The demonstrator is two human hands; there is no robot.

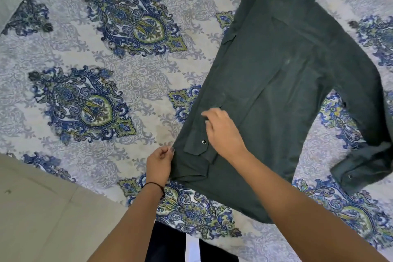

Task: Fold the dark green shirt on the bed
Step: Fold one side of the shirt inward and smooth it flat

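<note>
Head view: dark green long-sleeved cotton shirt lies back-up on the bed's white quilt with blue and green paisley medallions, collar toward the far edge, hem nearest the person. One sleeve is folded across the back, its snap-button cuff lying near the hem; the other sleeve trails out to the right, bent back on the quilt. Left hand, a thin black band at its wrist, has its grip pinched together on the shirt's left folded edge beside the cuff. Right hand rests on the folded sleeve, fingers curled onto the cloth; whether they clamp it, I cannot tell. Beige floor shows lower left.
</note>
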